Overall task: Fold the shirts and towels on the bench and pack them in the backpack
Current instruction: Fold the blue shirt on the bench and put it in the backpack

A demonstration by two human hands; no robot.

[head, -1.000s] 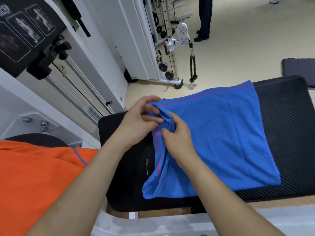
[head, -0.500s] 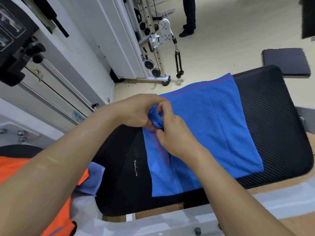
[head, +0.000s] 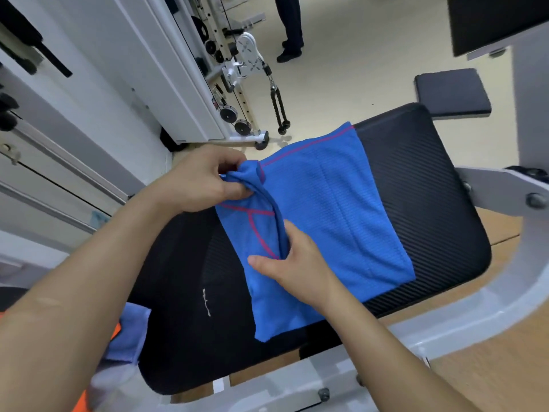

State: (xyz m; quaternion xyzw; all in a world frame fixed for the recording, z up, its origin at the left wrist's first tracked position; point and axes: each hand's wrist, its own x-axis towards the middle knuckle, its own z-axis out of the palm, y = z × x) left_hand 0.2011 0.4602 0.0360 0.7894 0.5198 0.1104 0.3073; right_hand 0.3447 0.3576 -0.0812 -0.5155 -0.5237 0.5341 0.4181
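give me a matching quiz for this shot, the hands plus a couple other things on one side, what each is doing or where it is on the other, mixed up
Things:
1. left hand
2. right hand
3. towel
4. rope handle

States or places:
a. hangs under the pulley
b. lies at the bench's left edge
c. pinches the shirt's bunched top corner
d. holds the shirt's fold lower down

Pairs: 1-c, 2-d, 3-b, 4-a
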